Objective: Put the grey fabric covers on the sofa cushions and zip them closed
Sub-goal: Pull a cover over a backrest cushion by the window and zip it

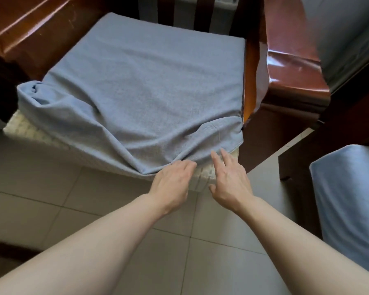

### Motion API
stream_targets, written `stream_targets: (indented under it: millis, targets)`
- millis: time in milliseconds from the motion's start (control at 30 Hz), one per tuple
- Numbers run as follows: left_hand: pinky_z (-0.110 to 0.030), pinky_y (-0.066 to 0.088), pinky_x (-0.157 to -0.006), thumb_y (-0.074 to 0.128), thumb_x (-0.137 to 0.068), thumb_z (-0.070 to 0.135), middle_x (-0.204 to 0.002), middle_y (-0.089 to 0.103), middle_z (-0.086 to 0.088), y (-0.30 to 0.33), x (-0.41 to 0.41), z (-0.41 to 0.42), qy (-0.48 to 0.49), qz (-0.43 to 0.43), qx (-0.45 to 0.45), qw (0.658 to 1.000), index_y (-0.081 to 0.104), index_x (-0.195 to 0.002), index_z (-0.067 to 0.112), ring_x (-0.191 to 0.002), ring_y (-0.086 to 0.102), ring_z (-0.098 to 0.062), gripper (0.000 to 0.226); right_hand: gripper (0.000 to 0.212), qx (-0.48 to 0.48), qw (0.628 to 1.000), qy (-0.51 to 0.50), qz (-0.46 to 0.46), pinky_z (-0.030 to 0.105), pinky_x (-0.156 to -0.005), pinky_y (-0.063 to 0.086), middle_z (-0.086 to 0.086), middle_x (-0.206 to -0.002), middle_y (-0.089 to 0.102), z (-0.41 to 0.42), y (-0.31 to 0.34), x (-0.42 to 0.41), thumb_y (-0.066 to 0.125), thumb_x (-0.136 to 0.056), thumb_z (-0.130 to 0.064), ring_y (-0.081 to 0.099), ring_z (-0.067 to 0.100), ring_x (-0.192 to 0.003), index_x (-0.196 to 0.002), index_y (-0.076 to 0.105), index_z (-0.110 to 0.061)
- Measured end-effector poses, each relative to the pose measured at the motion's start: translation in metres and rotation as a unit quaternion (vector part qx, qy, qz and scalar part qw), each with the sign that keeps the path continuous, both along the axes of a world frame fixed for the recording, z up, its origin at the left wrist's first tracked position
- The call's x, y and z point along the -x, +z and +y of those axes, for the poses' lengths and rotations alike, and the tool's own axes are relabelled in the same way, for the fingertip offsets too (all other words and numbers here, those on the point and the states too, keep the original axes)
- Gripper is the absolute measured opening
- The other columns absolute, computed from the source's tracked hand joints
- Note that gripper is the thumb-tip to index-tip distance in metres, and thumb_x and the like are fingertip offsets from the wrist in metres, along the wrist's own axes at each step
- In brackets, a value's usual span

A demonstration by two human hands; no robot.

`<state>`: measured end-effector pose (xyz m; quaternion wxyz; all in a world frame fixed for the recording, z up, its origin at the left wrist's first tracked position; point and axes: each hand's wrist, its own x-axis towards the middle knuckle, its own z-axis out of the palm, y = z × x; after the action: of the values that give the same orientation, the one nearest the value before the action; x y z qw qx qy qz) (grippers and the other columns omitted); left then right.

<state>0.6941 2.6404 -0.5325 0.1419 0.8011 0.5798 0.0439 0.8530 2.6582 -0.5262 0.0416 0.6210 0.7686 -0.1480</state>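
Observation:
A grey-blue fabric cover (141, 81) lies over a white foam cushion (36, 133) on a wooden sofa seat. The cover's near edge is rumpled, and white foam shows along the front and at the left corner. My left hand (173, 182) grips the cover's front hem with curled fingers, near the right front corner. Just to its right, my right hand (230, 182) reaches toward the same hem with two fingers straight, their tips at the cover's edge. No zip is visible.
Glossy brown wooden armrests (294, 67) flank the seat. A second cushion in a grey-blue cover (349, 201) stands at the right, beside a dark wooden leg (285, 165). Pale floor tiles (51, 188) lie under my arms. A dark object (0, 86) sits at the left.

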Motion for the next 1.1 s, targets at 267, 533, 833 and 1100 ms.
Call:
stream_targets:
  millis: [267,533,833,1100]
  targets:
    - [-0.038,0.054,-0.073,0.066,-0.067,0.021,-0.109,0.06,-0.013,-0.085,-0.023,0.044,0.04,-0.008,-0.242,0.969,0.061,-0.112,0.004,-0.096,0.058,-0.032,0.048,0.047,-0.193,0.979,0.004,0.067,0.045,-0.112,0.028,0.009,-0.147,0.038,0.038,-0.086,-0.011,0.037,-0.093,-0.024,0.03,0.029,-0.139,-0.137,0.044,-0.011]
    - [-0.038,0.043,-0.064,0.058,-0.072,0.004,-0.084,0.06,-0.009,-0.11,-0.027,0.061,0.051,-0.025,-0.414,0.909,0.063,-0.084,0.01,-0.077,0.054,-0.031,0.015,0.014,-0.413,0.885,0.024,0.215,0.036,-0.075,0.041,0.004,-0.085,0.055,0.062,-0.118,-0.015,0.054,-0.084,0.002,0.049,0.023,-0.083,-0.083,0.055,-0.012]
    - [-0.034,0.038,-0.057,0.053,-0.077,0.012,-0.066,0.055,-0.003,-0.132,-0.072,0.036,0.001,0.0,-0.499,0.866,0.058,-0.076,0.013,-0.06,0.053,-0.025,0.005,0.017,-0.456,0.857,0.13,0.2,0.042,-0.065,0.04,-0.005,-0.067,0.042,0.044,-0.136,-0.074,0.039,-0.09,-0.015,0.04,0.018,-0.067,-0.073,0.038,-0.019]
    - [-0.036,0.03,-0.063,0.069,-0.061,0.03,-0.075,0.051,-0.005,-0.147,-0.07,0.024,-0.085,0.088,-0.508,0.852,0.046,-0.084,0.013,-0.068,0.048,-0.027,0.036,0.053,-0.461,0.845,0.172,0.209,0.033,-0.062,0.041,-0.009,-0.078,0.035,0.019,-0.169,-0.092,0.074,-0.067,-0.02,0.033,0.013,-0.072,-0.083,0.024,-0.027]
